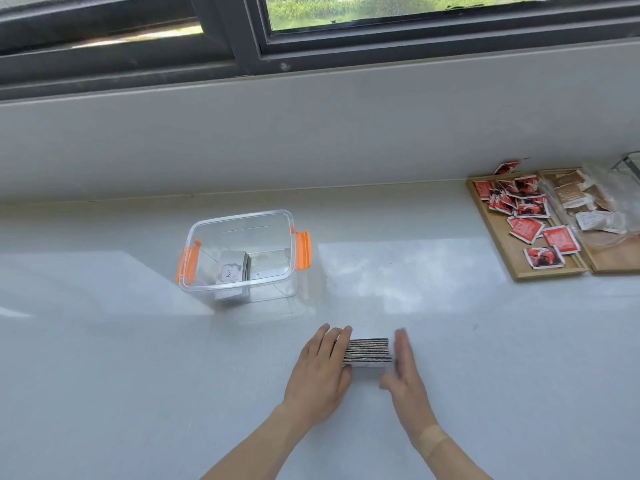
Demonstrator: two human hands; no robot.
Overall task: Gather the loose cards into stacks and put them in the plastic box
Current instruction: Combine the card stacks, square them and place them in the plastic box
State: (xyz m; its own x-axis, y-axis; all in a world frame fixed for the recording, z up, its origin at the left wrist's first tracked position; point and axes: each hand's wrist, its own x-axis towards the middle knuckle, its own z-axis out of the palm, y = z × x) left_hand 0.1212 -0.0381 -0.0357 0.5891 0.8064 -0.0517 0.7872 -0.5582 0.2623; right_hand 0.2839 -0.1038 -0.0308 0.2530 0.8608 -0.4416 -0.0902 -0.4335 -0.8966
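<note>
One white card stack [231, 268] already lies in the clear orange-latched plastic box [242, 216] at centre-left, while flat left hand [322, 372] and right hand [405, 372] press together the striped-edged last stack [369, 351] at lower centre.

My striped card stack [369, 351] lies flat, near me; far-left, the clear orange-latched plastic box [273, 277] holds another stack [232, 267].

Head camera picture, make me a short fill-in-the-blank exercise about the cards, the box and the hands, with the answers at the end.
1. The stack of cards on the table sits between the left hand and the ____ hand.
2. The latches on the plastic box are coloured ____.
3. The top card in the box shows the word ____.
4. The red packets lie on a ____ tray.

Answers: right; orange; love; wooden
</note>
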